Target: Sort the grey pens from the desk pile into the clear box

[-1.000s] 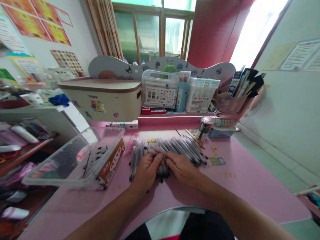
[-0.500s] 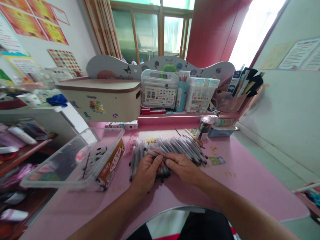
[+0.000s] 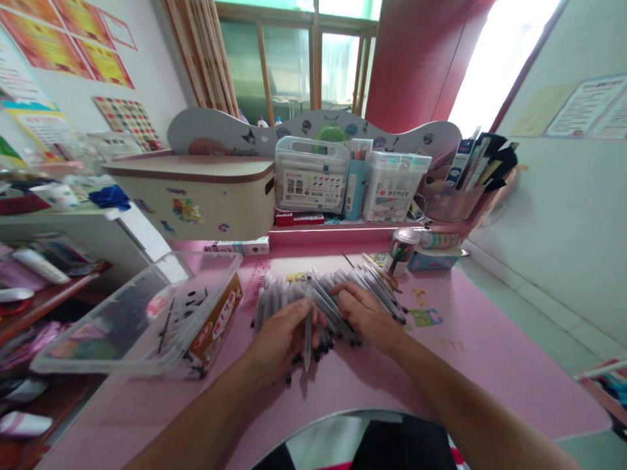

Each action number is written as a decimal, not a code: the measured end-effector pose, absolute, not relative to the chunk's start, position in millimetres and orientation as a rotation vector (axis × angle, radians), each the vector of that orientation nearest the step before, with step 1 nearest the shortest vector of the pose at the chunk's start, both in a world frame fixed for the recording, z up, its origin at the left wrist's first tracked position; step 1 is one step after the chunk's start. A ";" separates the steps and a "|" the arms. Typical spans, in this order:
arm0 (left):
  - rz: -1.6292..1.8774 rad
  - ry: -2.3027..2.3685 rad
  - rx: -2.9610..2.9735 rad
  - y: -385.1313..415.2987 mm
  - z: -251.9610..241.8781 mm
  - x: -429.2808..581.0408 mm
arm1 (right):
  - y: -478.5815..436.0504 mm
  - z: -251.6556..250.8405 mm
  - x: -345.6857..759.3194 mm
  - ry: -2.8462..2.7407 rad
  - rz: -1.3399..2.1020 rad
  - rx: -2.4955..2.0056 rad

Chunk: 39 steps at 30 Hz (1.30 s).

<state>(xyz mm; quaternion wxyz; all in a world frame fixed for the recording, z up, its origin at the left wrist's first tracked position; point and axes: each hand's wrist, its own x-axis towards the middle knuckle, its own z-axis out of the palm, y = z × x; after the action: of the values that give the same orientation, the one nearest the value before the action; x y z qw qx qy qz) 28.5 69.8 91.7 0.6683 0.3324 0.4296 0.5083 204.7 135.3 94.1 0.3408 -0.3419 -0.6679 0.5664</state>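
Note:
In the head view, many clear pens [image 3: 328, 307] with dark ends lie in a loose pile on the pink desk. My left hand [image 3: 281, 329] is closed at the pile's near left side, with one clear pen [image 3: 308, 339] between thumb and fingers. That pen points toward me, its tip past my hand. Over the right part of the pile is my right hand [image 3: 365, 316], its index finger and thumb bent and slightly apart, no pen visible between them. Its lower fingers are partly hidden.
Left of the pile stands a clear plastic bin [image 3: 53, 362] holding a brown box [image 3: 215, 329] and small items. A jar of pens [image 3: 401, 251] stands at the back right. Behind, a shelf carries a cream storage box [image 3: 196, 196] and a marker case [image 3: 311, 179].
My hands were together around a pen; now they are apart. The right hand has shifted right over the pile. The pen in my left hand has turned to point toward me.

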 end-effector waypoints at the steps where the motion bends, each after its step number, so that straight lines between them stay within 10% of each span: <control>1: 1.046 0.927 0.757 69.1 90.9 28.0 | 136.1 92.6 204.6 -1.729 1.480 -0.897; 12: 1.071 0.830 0.650 70.2 93.0 22.0 | 139.0 88.9 199.8 -1.229 1.893 -0.884; 39: 1.518 0.941 0.634 81.2 79.5 24.7 | 133.1 82.3 196.8 -1.532 1.621 -0.964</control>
<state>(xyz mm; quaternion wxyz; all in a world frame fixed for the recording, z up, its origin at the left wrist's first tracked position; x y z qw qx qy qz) 24.7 81.2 79.5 0.5838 0.2718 0.4031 0.6502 196.8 133.1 82.3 0.3487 -0.3719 -0.5909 0.6253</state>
